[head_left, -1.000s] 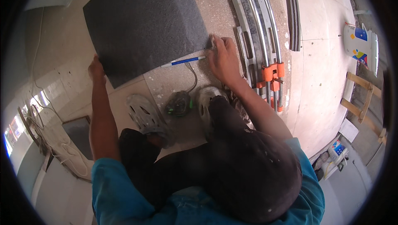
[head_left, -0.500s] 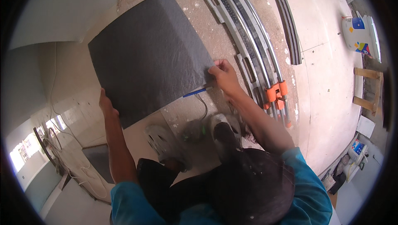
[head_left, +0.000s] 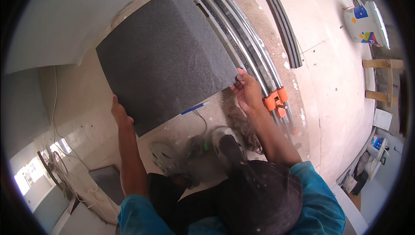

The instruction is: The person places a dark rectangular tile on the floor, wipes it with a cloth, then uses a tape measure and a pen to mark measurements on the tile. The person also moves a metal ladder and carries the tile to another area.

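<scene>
I grip the large dark grey square stone tile point(head_left: 166, 59) by opposite edges, left hand point(head_left: 119, 113) nearer me, right hand point(head_left: 246, 92) beside the orange-handled rail cutter point(head_left: 255, 68).

The dark grey tile point(head_left: 166, 57) covers the fingers of the left hand point(head_left: 119, 113), so only its thumb side shows at the tile's lower corner. The fingertips of the right hand point(head_left: 247, 92) disappear behind the tile's right edge. A blue pencil point(head_left: 194, 107) pokes out from under the tile, the rest hidden. The tile cutter point(head_left: 242, 40) runs out of view at the top edge. The shoes point(head_left: 225, 142) and the angle grinder point(head_left: 194, 146) between them are blurred, details unreadable. The bucket point(head_left: 365, 23) print is too small to make out
</scene>
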Available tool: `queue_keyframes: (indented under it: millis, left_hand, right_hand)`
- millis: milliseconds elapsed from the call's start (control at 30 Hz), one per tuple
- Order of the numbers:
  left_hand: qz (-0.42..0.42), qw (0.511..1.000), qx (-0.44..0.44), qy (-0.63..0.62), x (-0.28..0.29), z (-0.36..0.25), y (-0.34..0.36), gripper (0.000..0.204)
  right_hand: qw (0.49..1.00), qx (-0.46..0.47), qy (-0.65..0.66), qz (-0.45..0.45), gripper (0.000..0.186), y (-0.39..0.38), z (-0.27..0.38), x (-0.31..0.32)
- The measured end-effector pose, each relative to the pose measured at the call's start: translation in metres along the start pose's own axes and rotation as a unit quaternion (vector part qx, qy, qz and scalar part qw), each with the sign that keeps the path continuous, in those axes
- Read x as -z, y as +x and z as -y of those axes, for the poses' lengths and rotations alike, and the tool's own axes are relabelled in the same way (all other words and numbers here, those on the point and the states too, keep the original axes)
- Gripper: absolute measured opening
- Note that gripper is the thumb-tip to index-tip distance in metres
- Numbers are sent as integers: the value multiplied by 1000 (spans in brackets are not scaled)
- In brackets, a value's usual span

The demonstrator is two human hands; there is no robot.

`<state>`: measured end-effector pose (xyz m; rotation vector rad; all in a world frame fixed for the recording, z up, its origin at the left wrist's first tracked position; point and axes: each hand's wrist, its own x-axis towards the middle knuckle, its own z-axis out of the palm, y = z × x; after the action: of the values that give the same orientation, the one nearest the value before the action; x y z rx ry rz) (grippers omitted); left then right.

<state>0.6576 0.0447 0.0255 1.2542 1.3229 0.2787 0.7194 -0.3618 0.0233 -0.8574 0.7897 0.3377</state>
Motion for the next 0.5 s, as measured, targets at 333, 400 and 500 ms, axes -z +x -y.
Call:
queue_keyframes:
  millis: [333, 400, 500]
  left_hand:
    - [47, 999, -23, 15, -51, -6, -6, 67]
    - [48, 998, -21, 29, -57, 0, 3, 69]
    - [43, 998, -16, 48, -71, 2, 2, 72]
  right_hand:
    - [988, 43, 150, -15, 45, -4, -3, 4]
    - [984, 43, 169, -39, 43, -4, -3, 2]
    - [977, 35, 190, -85, 37, 0, -5, 3]
